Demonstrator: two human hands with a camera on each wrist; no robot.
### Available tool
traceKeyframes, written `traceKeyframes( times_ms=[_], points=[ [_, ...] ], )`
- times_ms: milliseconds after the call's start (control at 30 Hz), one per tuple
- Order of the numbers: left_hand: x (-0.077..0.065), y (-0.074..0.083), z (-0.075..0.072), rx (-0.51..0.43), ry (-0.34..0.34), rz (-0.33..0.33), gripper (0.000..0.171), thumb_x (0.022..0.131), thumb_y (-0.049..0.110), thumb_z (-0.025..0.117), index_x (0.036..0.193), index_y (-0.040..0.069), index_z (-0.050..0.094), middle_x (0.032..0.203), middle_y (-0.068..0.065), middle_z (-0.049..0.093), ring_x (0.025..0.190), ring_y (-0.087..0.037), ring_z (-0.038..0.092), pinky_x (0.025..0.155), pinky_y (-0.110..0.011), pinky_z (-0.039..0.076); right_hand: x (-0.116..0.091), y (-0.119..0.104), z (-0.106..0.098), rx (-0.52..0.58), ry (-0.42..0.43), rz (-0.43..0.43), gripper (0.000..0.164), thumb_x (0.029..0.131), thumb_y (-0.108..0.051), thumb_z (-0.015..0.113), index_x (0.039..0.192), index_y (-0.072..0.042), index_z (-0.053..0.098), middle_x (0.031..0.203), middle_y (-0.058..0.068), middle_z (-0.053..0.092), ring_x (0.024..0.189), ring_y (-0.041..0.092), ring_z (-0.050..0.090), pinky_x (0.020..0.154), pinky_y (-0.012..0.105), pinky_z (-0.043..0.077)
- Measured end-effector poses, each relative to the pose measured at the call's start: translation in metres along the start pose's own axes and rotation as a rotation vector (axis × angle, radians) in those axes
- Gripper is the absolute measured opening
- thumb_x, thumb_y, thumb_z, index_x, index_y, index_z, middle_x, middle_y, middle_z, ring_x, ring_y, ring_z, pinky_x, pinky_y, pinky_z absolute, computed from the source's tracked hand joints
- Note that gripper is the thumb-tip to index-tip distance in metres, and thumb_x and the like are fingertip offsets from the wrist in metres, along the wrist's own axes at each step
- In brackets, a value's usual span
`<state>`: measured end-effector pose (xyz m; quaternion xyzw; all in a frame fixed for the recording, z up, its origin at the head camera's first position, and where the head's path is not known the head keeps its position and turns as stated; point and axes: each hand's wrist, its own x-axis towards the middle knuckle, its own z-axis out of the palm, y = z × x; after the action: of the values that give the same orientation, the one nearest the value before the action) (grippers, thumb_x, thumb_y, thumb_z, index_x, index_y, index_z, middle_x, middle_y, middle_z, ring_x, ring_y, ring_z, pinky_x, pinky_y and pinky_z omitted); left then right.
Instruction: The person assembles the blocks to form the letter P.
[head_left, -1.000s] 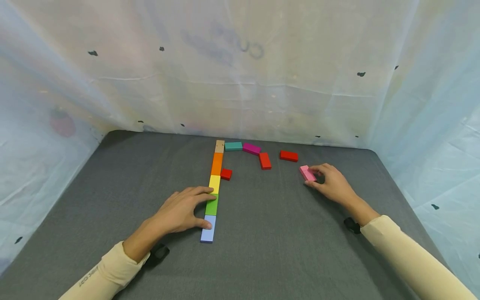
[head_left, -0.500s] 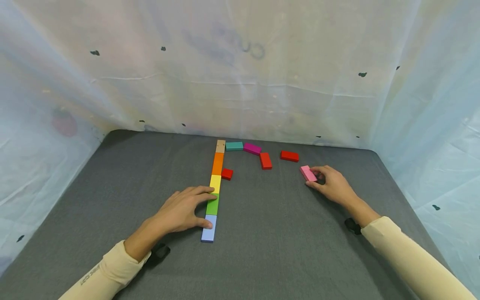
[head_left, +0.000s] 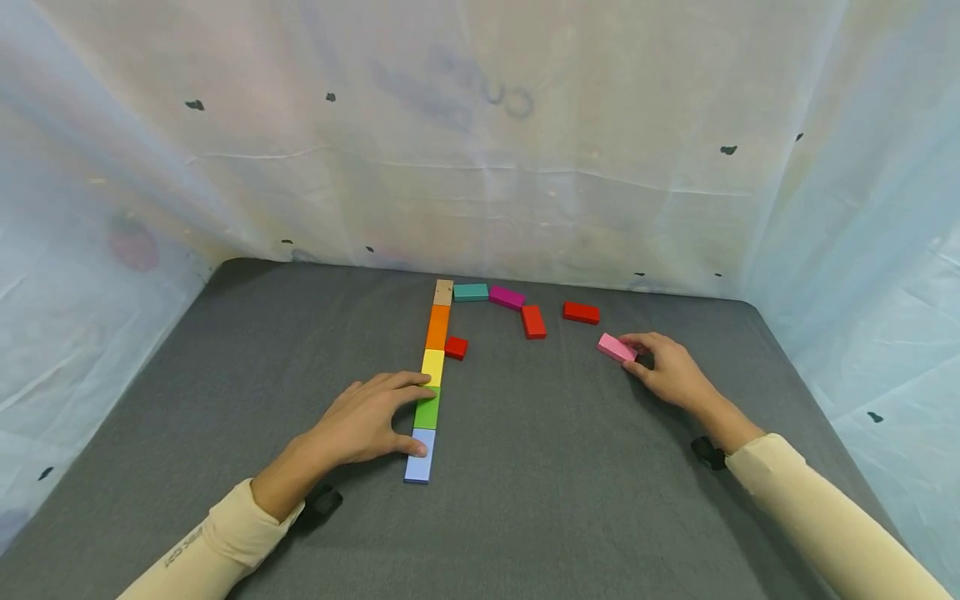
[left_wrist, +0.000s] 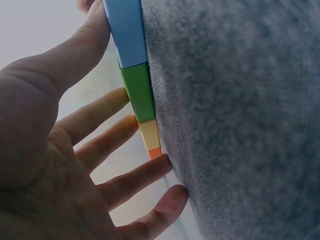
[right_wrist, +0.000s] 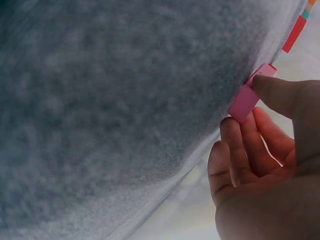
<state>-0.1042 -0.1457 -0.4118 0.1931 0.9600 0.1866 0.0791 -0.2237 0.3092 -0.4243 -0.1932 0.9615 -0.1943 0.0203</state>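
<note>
Between the thumb and fingertips of my right hand [head_left: 670, 369] is a pink block [head_left: 613, 347], pinched at its right end, low over the grey cloth. My left hand [head_left: 356, 421] lies along a straight row of blocks with its fingers extended. Its thumb touches the light blue block [head_left: 420, 468] at the near end, and its fingertips rest on the green block [head_left: 427, 414] and the yellow block [head_left: 432, 364]. Farther up the row are an orange block [head_left: 438, 327] and a tan block [head_left: 444, 292]. In the left wrist view the row runs past the spread fingers.
From the tan block, a teal block [head_left: 471, 292], a magenta block [head_left: 507, 297] and a red block [head_left: 534, 322] curve rightward. Another red block [head_left: 581, 312] lies apart, and a small red block [head_left: 456, 347] sits against the row. A pale curtain [head_left: 480, 200] borders the grey surface [head_left: 547, 500].
The right hand has turned the pink block so that its long side lies more crosswise. The left hand and the row keep their places, with only a slight shift of the head view.
</note>
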Motion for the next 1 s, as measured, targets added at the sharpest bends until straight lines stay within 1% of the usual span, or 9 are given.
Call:
traceKeyframes(
  times_ms=[67,167,333,433,700,833,1000],
  points=[
    [0.0001,0.0001,-0.0001,-0.001,0.002,0.002,0.076,0.07,0.051,0.085,0.138,0.025,0.061,0.153,0.004,0.047,0.139,-0.03,0.046,0.101,-0.064,0.041,0.0003,0.0017,-0.0001,0.003,-0.005,-0.002,0.045,0.095,-0.017,0.067,0.137,-0.004,0.057,0.128,0.023,0.061,0.113,0.036,0.058,0.097,0.06,0.044],
    [0.0003,0.0001,-0.0001,-0.004,0.004,0.003,0.076,0.07,0.051,0.086,0.137,0.025,0.061,0.153,0.004,0.047,0.139,-0.031,0.046,0.101,-0.065,0.041,0.001,0.0046,-0.0004,-0.002,-0.006,0.003,0.047,0.095,-0.02,0.068,0.136,-0.003,0.057,0.127,0.022,0.061,0.111,0.035,0.057,0.097,0.059,0.045],
    [-0.0001,0.0001,-0.0004,-0.007,0.0,-0.001,0.076,0.07,0.05,0.086,0.138,0.025,0.06,0.153,0.003,0.047,0.14,-0.031,0.045,0.103,-0.068,0.039,0.0019,0.0059,-0.0003,-0.016,-0.012,0.016,0.048,0.094,-0.026,0.069,0.133,0.0,0.059,0.121,0.021,0.062,0.103,0.032,0.056,0.09,0.053,0.046],
    [-0.0005,0.0,-0.0005,-0.009,-0.001,-0.002,0.076,0.071,0.05,0.086,0.138,0.025,0.06,0.154,0.003,0.047,0.14,-0.032,0.045,0.103,-0.069,0.038,0.002,0.0051,0.0003,-0.016,-0.014,0.024,0.046,0.094,-0.026,0.068,0.132,0.001,0.06,0.118,0.02,0.062,0.101,0.031,0.054,0.087,0.05,0.045],
    [-0.0011,0.0009,-0.0006,-0.014,-0.007,-0.007,0.076,0.07,0.05,0.086,0.138,0.025,0.061,0.153,0.003,0.047,0.14,-0.031,0.045,0.104,-0.071,0.036,0.0019,0.005,0.0028,-0.022,-0.013,0.026,0.043,0.095,-0.025,0.068,0.129,0.001,0.061,0.115,0.019,0.062,0.098,0.029,0.054,0.084,0.048,0.044],
    [-0.0013,0.0014,-0.0007,-0.016,-0.007,-0.012,0.076,0.07,0.05,0.086,0.138,0.025,0.061,0.153,0.003,0.047,0.14,-0.031,0.045,0.104,-0.073,0.034,0.0019,0.0052,0.0025,-0.017,-0.021,0.037,0.044,0.096,-0.026,0.067,0.131,0.001,0.06,0.117,0.02,0.061,0.1,0.03,0.054,0.086,0.05,0.045],
    [-0.0011,0.0017,-0.0012,-0.015,-0.006,-0.016,0.077,0.07,0.05,0.086,0.138,0.025,0.06,0.153,0.004,0.047,0.141,-0.032,0.044,0.104,-0.075,0.033,0.0016,0.004,-0.0008,-0.002,-0.025,0.062,0.045,0.097,-0.027,0.066,0.133,0.0,0.059,0.124,0.023,0.059,0.106,0.033,0.055,0.092,0.057,0.045]
  ],
)
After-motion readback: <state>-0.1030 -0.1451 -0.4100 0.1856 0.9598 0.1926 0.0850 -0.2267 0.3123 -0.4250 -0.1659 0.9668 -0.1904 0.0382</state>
